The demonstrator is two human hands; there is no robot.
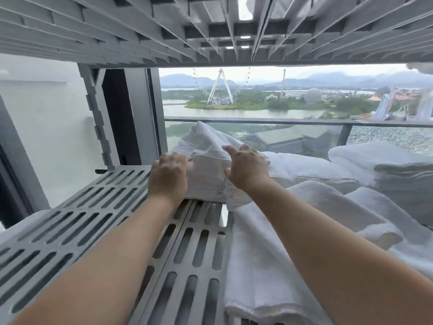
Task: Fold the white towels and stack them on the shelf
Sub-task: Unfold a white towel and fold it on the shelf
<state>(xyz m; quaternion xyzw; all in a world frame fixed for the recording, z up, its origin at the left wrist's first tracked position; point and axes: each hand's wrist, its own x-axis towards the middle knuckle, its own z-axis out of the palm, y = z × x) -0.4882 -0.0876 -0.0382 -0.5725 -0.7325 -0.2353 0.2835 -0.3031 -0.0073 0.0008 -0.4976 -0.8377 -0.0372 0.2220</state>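
1. Looking down through the head camera, I see both bare forearms stretched forward over a grey slotted plastic shelf [98, 207].
2. A thick folded white towel bundle [208, 165] sits on that shelf towards its far edge, near the grey notched upright post [98, 118]. The bundle's rear part rises in a crumpled peak.
3. My view shows the left hand [167, 177] against the bundle's left side. Its fingers are curled onto the cloth and grasp it.
4. The right hand [246, 167] grasps the bundle's right side, thumb low and fingers over the top fold, with cloth bunched between them.
5. A long loose white towel [257, 254] lies on the shelf under the right forearm and runs towards me.
6. Farther right stands a neat stack of folded white towels [398, 174], well apart from the hands, with more rumpled white cloth between.
7. Overhead is the ribbed grey underside of an upper shelf [210, 26].
8. Beyond the shelf I can see a grey balcony rail [281, 120], water and a white ferris wheel [220, 87].
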